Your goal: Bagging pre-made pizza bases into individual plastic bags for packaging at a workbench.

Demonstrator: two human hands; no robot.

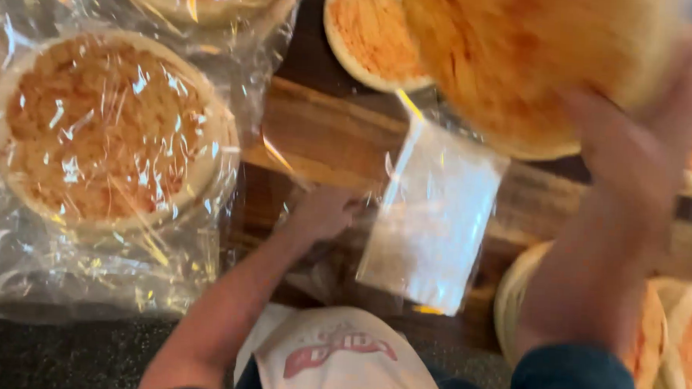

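Pizza base (pixel 534 63) lifted at one o'clock, blurred right hand (pixel 631 151) gripped its edge, left hand (pixel 326 211) pinched a clear plastic bag (pixel 433 220) at centre, wrapped pizza base (pixel 107 129) lay at nine o'clock.

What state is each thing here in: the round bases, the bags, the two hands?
Bagged base: sealed in clear wrap, lying flat.
Lifted base: bare, tilted, held up, blurred.
Empty bag: clear, held by one edge.
Left hand: gripping the empty bag's edge.
Right hand: raised, holding the lifted base.
Bare base: unwrapped, flat, partly behind the lifted one.
Stacked bases: unwrapped, piled at right.
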